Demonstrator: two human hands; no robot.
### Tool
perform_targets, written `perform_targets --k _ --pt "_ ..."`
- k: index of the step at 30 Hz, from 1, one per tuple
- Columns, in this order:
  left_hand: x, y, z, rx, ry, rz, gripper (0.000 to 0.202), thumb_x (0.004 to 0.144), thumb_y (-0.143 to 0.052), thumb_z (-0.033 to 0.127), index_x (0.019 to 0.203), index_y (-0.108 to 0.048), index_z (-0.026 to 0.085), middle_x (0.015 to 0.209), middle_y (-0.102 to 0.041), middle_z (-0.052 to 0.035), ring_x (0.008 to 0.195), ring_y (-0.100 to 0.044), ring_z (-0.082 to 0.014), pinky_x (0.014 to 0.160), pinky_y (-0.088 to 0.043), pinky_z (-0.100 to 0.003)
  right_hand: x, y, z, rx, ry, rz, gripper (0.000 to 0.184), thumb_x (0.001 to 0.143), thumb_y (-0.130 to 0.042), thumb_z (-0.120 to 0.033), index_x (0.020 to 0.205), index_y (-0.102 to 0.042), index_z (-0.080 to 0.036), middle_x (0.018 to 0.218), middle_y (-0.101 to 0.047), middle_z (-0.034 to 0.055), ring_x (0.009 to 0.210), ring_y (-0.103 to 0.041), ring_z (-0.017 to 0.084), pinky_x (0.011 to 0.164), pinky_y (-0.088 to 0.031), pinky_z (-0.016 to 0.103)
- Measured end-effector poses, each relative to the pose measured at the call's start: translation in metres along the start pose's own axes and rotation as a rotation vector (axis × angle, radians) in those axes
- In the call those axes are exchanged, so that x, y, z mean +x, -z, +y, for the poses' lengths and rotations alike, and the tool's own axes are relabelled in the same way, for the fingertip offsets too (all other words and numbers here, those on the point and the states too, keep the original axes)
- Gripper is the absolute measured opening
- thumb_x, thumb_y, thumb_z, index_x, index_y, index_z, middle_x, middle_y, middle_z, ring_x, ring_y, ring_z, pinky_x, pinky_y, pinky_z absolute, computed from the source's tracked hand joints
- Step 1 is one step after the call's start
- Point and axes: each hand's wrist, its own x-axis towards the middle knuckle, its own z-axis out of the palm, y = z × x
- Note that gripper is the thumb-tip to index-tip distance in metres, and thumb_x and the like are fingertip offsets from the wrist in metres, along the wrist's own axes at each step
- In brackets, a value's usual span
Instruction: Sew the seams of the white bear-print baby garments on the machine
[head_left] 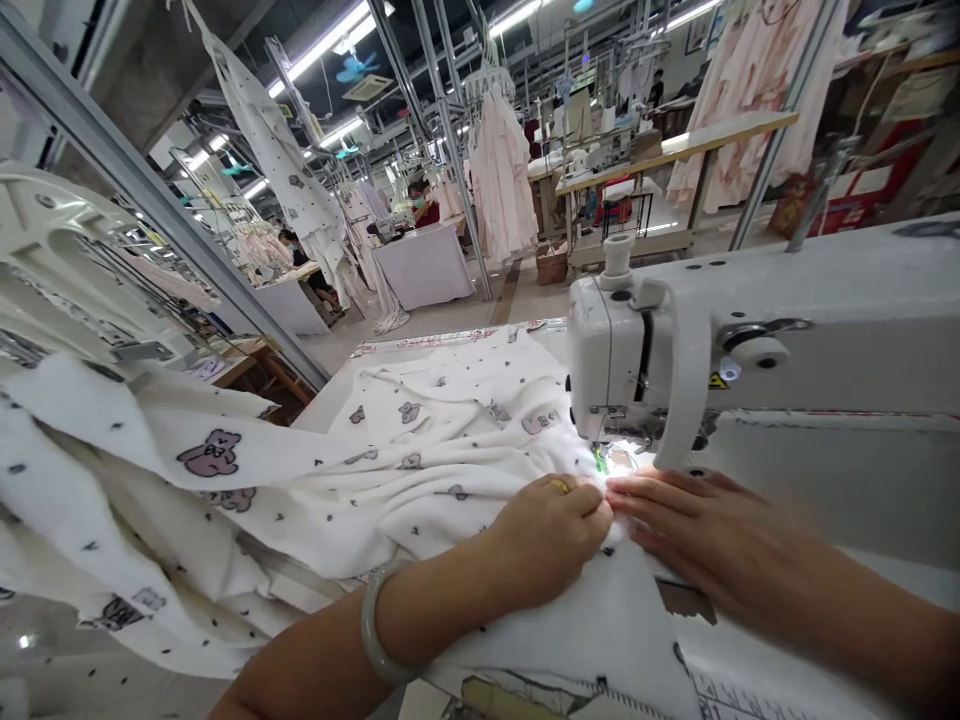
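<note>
A white sewing machine (637,330) stands at the right, its lamp lighting the needle area. White fabric printed with small bears (420,450) spreads over the table and passes under the machine's head. Just in front of the needle, my left hand (551,535) has its fingers curled and pinched on the fabric edge; a bangle circles that wrist. My right hand (697,540) lies with fingers stretched out flat at the fabric's edge, beside the presser foot. The fingertips of both hands nearly meet. The needle's tip is hard to make out in the glare.
More of the printed fabric hangs at the left by a pale plastic hanger rack (60,230). A metal pole (165,210) slants across the left side. A measuring scale (739,695) lies along the front edge. Behind are pink garments (502,180), worktables and people seated farther off.
</note>
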Motion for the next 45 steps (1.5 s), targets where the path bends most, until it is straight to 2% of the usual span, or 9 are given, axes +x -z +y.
perform_targets --k 4,9,15,23,28,32,39,41,45 --pt "0.002 -0.003 -0.007 0.014 -0.005 -0.014 0.024 0.101 -0.051 0.006 0.118 -0.068 0.008 0.117 -0.073 -0.0119 0.11 -0.071 -0.0238 0.1 -0.058 -0.033 -0.007 -0.009 0.002 -0.024 -0.029 -0.012 0.031 0.113 -0.043 -0.027 0.126 -0.071 -0.027 0.126 -0.079 -0.0001 0.11 -0.075 0.02 0.101 -0.045 0.039" --pt "0.009 -0.009 -0.02 0.051 0.0 -0.019 0.023 0.103 -0.049 0.009 0.119 -0.066 0.008 0.121 -0.072 -0.0142 0.111 -0.071 -0.0237 0.099 -0.059 -0.034 -0.01 -0.013 0.006 -0.088 -0.098 -0.032 0.034 0.113 -0.046 -0.039 0.139 -0.065 -0.028 0.123 -0.081 -0.0006 0.106 -0.077 0.024 0.116 -0.033 0.046" --pt "0.012 -0.012 -0.026 0.125 -0.039 0.051 0.025 0.102 -0.047 0.009 0.118 -0.067 0.008 0.118 -0.073 -0.0142 0.11 -0.071 -0.0241 0.1 -0.057 -0.034 -0.007 -0.006 0.008 -0.12 -0.108 -0.043 0.036 0.113 -0.044 -0.041 0.14 -0.063 -0.027 0.121 -0.081 0.0009 0.101 -0.075 0.029 0.107 -0.036 0.052" --pt "0.007 -0.009 -0.025 0.126 -0.108 0.116 0.021 0.101 -0.052 0.011 0.115 -0.068 0.01 0.105 -0.074 -0.0087 0.104 -0.069 -0.0223 0.097 -0.054 -0.036 0.001 0.001 0.002 -0.033 -0.098 -0.041 0.031 0.114 -0.036 -0.03 0.122 -0.067 -0.03 0.108 -0.081 -0.0001 0.089 -0.073 0.021 0.106 -0.038 0.044" --pt "0.012 -0.01 -0.028 0.092 -0.058 0.049 0.024 0.097 -0.053 0.006 0.114 -0.069 0.01 0.104 -0.075 -0.0097 0.109 -0.069 -0.0227 0.102 -0.053 -0.036 -0.007 -0.003 0.005 -0.027 -0.163 -0.078 0.033 0.11 -0.045 -0.034 0.139 -0.06 -0.03 0.112 -0.08 0.0039 0.091 -0.074 0.027 0.11 -0.039 0.056" --pt "0.013 -0.003 -0.027 0.014 0.012 -0.004 0.027 0.094 -0.053 0.005 0.116 -0.067 0.011 0.118 -0.077 -0.0118 0.124 -0.067 -0.0248 0.11 -0.051 -0.039 -0.001 0.006 0.006 0.023 -0.052 -0.048 0.024 0.112 -0.045 -0.032 0.125 -0.064 -0.028 0.108 -0.08 0.0019 0.089 -0.074 0.024 0.104 -0.046 0.05" --pt "-0.012 0.034 -0.008 -0.035 0.121 -0.111 0.062 0.088 -0.055 0.005 0.149 -0.046 0.009 0.155 -0.06 -0.0159 0.146 -0.054 -0.0315 0.119 -0.047 -0.053 0.012 0.024 -0.016 0.14 0.226 -0.023 0.026 0.113 -0.044 -0.022 0.119 -0.069 -0.018 0.108 -0.081 0.0042 0.107 -0.074 0.024 0.111 -0.044 0.042" --pt "-0.02 0.04 -0.002 0.034 0.156 -0.065 0.06 0.085 -0.054 0.0 0.144 -0.05 0.011 0.145 -0.067 -0.0139 0.134 -0.062 -0.0304 0.116 -0.048 -0.053 0.012 0.025 -0.024 0.215 0.209 -0.059 0.029 0.113 -0.043 -0.022 0.119 -0.071 -0.019 0.108 -0.081 0.0049 0.108 -0.074 0.023 0.11 -0.047 0.04" --pt "-0.026 0.038 0.006 0.152 0.203 0.15 0.02 0.097 -0.054 0.004 0.107 -0.066 0.016 0.094 -0.074 -0.0046 0.088 -0.069 -0.0222 0.108 -0.051 -0.048 0.011 0.026 -0.039 0.38 0.148 -0.177 0.03 0.11 -0.044 -0.021 0.124 -0.071 -0.021 0.114 -0.081 0.0055 0.111 -0.075 0.023 0.104 -0.056 0.037"
